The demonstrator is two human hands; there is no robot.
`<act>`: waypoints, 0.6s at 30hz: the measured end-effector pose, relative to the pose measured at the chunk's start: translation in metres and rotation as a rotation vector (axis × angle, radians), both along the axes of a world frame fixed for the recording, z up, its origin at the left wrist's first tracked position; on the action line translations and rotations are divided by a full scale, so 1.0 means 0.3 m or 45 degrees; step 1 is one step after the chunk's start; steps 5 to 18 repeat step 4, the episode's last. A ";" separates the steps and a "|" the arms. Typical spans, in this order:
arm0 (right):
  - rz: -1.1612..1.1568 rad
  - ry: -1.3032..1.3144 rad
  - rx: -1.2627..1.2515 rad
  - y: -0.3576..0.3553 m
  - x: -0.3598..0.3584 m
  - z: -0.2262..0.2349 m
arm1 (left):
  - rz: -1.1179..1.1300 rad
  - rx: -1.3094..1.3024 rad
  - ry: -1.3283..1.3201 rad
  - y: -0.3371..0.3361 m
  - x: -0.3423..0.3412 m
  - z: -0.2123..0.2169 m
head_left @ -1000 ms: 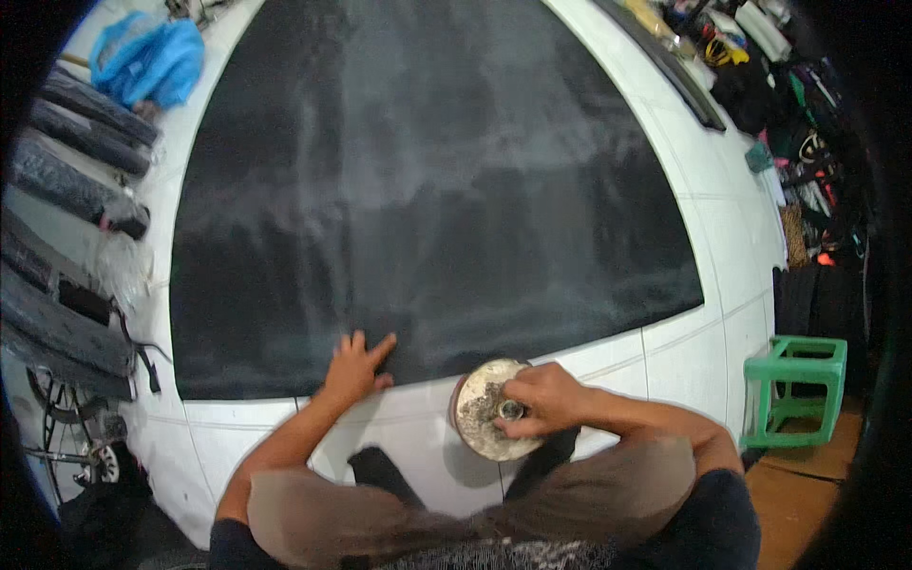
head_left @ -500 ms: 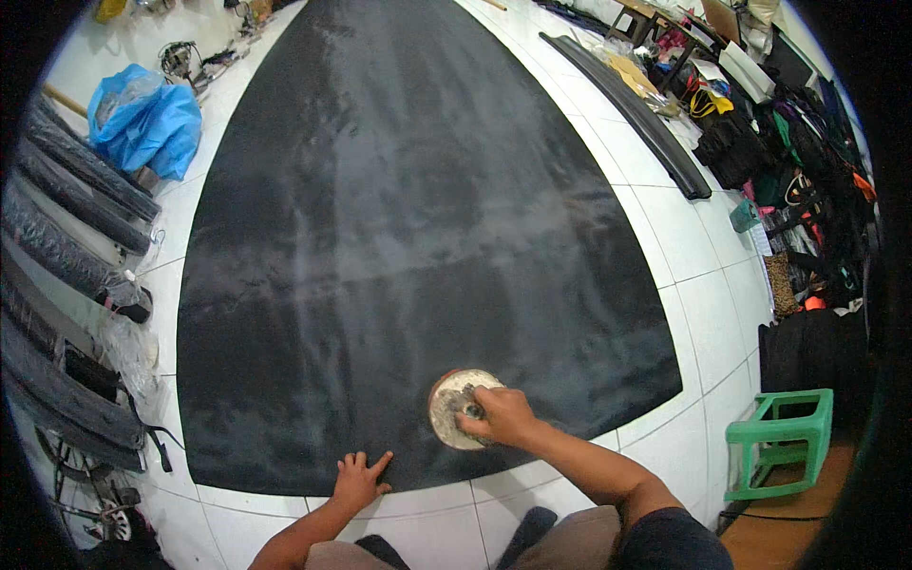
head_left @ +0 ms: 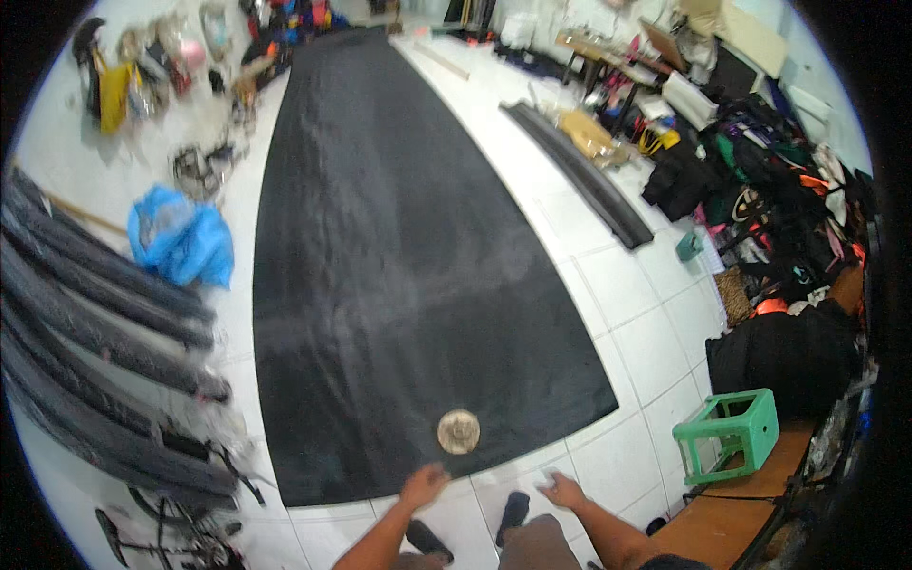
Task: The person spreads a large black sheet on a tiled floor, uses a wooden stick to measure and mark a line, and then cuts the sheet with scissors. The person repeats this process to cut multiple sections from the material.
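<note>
A pale round disc (head_left: 459,432) with worn dark marks lies on the near end of a long black sheet (head_left: 418,332) spread over the floor. Neither hand touches it. My left hand (head_left: 424,485) is just below and left of the disc, at the sheet's near edge; its fingers are smeared by motion. Over the white tiles, right of the disc, hangs my right hand (head_left: 564,490), its fingers apart with nothing clearly seen in them. Both forearms come in from the lower edge.
Plastic-wrapped dark rolls (head_left: 114,351) and a blue bag (head_left: 180,236) line the left side. On the right are a dark roll (head_left: 579,176), a green stool (head_left: 730,435) and a heap of clothes and bags (head_left: 760,199). My feet in dark socks (head_left: 513,518) stand on white tiles.
My right hand has let go of the disc and drawn back to the right. My left hand has lifted off the sheet. The view has shifted, showing more of the far end.
</note>
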State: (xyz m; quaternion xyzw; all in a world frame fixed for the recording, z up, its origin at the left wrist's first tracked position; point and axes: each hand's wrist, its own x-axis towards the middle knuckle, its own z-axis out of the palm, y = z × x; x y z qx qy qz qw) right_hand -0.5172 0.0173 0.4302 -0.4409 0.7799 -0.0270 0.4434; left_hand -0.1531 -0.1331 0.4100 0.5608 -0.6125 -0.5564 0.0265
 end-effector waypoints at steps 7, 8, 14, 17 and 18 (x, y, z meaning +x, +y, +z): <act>-0.149 0.146 0.270 0.577 -0.240 0.180 | -0.428 0.053 -0.344 0.146 0.171 0.149; -0.149 0.146 0.270 0.577 -0.240 0.180 | -0.428 0.053 -0.344 0.146 0.171 0.149; -0.149 0.146 0.270 0.577 -0.240 0.180 | -0.428 0.053 -0.344 0.146 0.171 0.149; -0.149 0.146 0.270 0.577 -0.240 0.180 | -0.428 0.053 -0.344 0.146 0.171 0.149; -0.149 0.146 0.270 0.577 -0.240 0.180 | -0.428 0.053 -0.344 0.146 0.171 0.149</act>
